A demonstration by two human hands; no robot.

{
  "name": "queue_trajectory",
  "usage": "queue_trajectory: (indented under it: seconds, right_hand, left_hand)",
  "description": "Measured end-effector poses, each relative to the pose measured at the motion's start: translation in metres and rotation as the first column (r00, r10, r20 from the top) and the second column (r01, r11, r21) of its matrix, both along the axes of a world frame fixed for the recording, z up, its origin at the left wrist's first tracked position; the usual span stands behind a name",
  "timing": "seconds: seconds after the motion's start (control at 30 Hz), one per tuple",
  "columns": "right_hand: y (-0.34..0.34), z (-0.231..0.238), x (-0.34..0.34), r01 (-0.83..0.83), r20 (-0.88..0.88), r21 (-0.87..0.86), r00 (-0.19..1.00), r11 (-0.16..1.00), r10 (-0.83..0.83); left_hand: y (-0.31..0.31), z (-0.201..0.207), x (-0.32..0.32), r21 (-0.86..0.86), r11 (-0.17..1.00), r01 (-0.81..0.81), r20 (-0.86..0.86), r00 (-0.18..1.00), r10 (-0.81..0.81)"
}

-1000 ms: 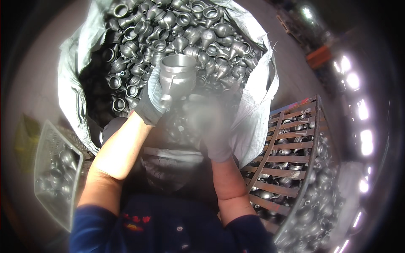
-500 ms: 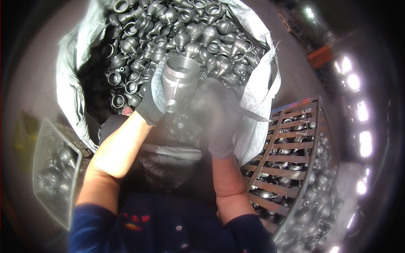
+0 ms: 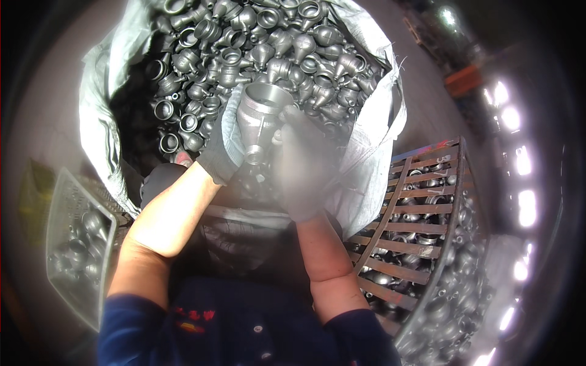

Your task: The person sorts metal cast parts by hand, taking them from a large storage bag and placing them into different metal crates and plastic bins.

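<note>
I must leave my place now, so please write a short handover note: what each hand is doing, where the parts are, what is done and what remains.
Left hand, gloved: grips the metal fitting from its left side, wide mouth up.
Right hand, gloved, blurred: touches the same fitting on its right side.
Parts: the fitting is held above the big white sack, full of similar fittings. More lie in the slatted metal crate at right and the plastic basket at left.
Done: one fitting is lifted out.
Left: it is not yet put down anywhere; the sack remains full.

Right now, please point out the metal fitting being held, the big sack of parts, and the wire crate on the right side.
metal fitting (image 3: 261, 116), head view, on its wide body.
big sack (image 3: 97, 91), head view, on its left wall.
wire crate (image 3: 455, 201), head view, on its rim bar.
</note>
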State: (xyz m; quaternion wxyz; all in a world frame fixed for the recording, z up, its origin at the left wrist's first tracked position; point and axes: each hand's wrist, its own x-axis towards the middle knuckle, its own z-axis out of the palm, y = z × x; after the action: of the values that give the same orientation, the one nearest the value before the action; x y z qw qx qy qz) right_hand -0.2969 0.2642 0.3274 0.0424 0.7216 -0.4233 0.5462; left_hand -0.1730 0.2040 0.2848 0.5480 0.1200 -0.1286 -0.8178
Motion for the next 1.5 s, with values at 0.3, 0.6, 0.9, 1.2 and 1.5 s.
queue_trajectory:
  seconds: [0.3,0.6,0.9,1.2,1.5]
  right_hand:
    - [0.004,-0.006,0.008,-0.276,0.454,0.181,0.875,0.944,0.169]
    - [0.011,0.007,-0.014,-0.190,0.310,0.389,0.948,0.901,0.067]
    - [0.025,-0.018,-0.007,-0.315,0.407,0.582,0.911,0.750,0.067]
    - [0.034,-0.007,0.013,-0.702,0.776,0.526,0.627,0.480,0.068]
    - [0.032,-0.017,-0.009,-0.685,0.737,0.597,0.674,0.418,0.052]
  left_hand:
    - [0.000,-0.002,0.008,-0.106,0.984,0.141,-0.174,0.972,-0.158]
    - [-0.005,0.004,0.008,-0.163,0.978,0.130,-0.436,0.880,-0.189]
    - [-0.007,0.010,0.013,-0.098,0.994,0.041,-0.332,0.941,-0.072]
    - [-0.003,0.010,0.010,-0.104,0.993,-0.052,-0.239,0.971,0.026]
    - [-0.006,0.002,0.011,-0.150,0.983,0.106,-0.156,0.979,-0.129]
